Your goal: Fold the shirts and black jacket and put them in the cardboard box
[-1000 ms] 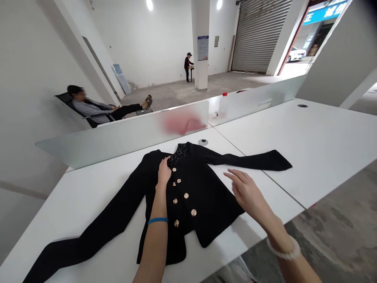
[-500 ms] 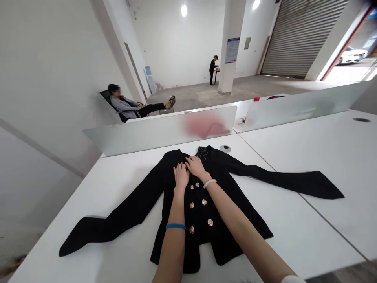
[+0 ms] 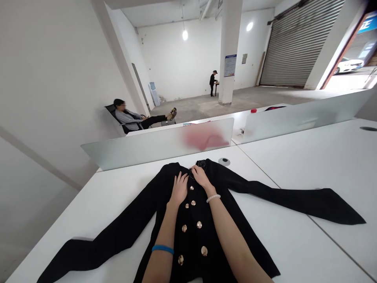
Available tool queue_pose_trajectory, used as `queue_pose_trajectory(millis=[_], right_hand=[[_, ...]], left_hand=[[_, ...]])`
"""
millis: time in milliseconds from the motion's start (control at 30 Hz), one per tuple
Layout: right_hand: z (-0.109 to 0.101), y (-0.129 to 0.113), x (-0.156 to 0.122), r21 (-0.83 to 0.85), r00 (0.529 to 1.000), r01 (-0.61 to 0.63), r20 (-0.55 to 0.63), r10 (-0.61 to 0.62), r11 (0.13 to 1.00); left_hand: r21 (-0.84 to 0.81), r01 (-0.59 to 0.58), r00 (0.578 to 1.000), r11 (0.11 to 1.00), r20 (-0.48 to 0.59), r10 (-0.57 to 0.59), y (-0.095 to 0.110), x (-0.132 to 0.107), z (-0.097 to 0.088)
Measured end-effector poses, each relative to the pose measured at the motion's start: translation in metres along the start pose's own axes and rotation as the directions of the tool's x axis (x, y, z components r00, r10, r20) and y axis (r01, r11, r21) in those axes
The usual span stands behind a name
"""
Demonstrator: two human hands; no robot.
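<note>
A black jacket [image 3: 191,239] lies front up on the white table, its sleeves spread to both sides. Two columns of gold buttons [image 3: 199,225] run down its front, and silvery decoration [image 3: 202,163] shows by the collar on the right. My left hand [image 3: 179,189] rests on the upper chest with its fingers stretched out over the cloth. Close beside it, my right hand [image 3: 201,176] has its fingers curled at the front edge just below the neckline, pinching the jacket there. The fingertips of the right hand are partly hidden.
Frosted partitions [image 3: 141,147] stand along the far side of the white table [image 3: 294,165]. A round cable hole [image 3: 224,161] sits behind the right shoulder. Beyond, one person [image 3: 129,118] reclines in a chair and another [image 3: 212,83] stands by a small table.
The view has tilted up, so the jacket appears lower. My right fingers have curled at the neckline, and my hands are slightly further apart. An upper button now shows between them.
</note>
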State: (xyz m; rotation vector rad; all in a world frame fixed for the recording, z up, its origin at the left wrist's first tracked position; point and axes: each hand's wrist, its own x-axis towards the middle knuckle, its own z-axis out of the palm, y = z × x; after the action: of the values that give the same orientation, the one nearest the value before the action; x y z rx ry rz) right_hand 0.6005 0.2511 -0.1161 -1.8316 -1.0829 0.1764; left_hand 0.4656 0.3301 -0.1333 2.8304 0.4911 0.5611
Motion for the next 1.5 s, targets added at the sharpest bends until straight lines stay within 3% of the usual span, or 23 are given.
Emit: queue_pose_trajectory(millis=[133,267,433,567,700,800,900,1033,1167,1300,1400,1500], right_hand=[[-0.011,0.002,0.004,0.066,0.999,-0.012,-0.038,0.015,0.998],[-0.02,-0.001,0.009,0.065,0.997,0.007,-0.079,-0.002,0.998],[-0.01,-0.012,0.008,-0.036,0.995,0.1,-0.019,-0.1,0.994],[0.006,-0.018,0.002,-0.137,0.979,0.189,0.107,-0.175,0.972],[0.017,-0.012,-0.001,-0.268,0.965,0.225,0.193,-0.176,0.937],[0.024,-0.006,-0.003,-0.329,0.963,0.233,0.21,-0.17,0.915],[0.031,-0.005,-0.004,-0.368,0.961,0.249,0.211,-0.18,0.896],[0.036,-0.007,-0.005,-0.396,0.952,0.286,0.22,-0.213,0.872],[0.038,-0.007,-0.006,-0.426,0.959,0.27,0.198,-0.202,0.863],[0.041,-0.005,-0.006,-0.449,0.962,0.265,0.189,-0.199,0.853],[0.043,-0.002,-0.005,-0.462,0.961,0.269,0.193,-0.201,0.845],[0.043,0.001,-0.005,-0.475,0.959,0.275,0.198,-0.203,0.836]], left_hand=[[0.036,-0.087,0.996,0.996,0.04,0.086,-0.009,0.023,-0.021],[0.063,-0.073,0.997,0.995,0.025,0.071,-0.021,0.052,-0.038],[0.052,-0.031,0.999,0.998,0.021,0.03,-0.021,0.066,-0.019],[0.028,0.025,1.0,0.999,-0.009,-0.025,-0.027,0.057,-0.008],[0.04,0.158,0.987,0.987,-0.023,-0.157,-0.062,0.033,-0.023],[0.063,0.251,0.966,0.966,0.048,-0.254,-0.092,0.006,-0.033],[0.091,0.308,0.944,0.947,0.098,-0.316,-0.109,-0.014,-0.035],[0.117,0.338,0.933,0.934,0.086,-0.349,-0.111,-0.015,-0.036],[0.14,0.365,0.929,0.92,0.011,-0.37,-0.096,-0.016,-0.043],[0.172,0.287,0.957,0.942,-0.004,-0.291,-0.06,-0.06,-0.046],[0.219,0.085,0.995,0.972,0.035,-0.095,-0.031,-0.123,-0.043],[0.246,-0.002,0.999,0.969,0.053,-0.012,-0.016,-0.185,-0.043]])
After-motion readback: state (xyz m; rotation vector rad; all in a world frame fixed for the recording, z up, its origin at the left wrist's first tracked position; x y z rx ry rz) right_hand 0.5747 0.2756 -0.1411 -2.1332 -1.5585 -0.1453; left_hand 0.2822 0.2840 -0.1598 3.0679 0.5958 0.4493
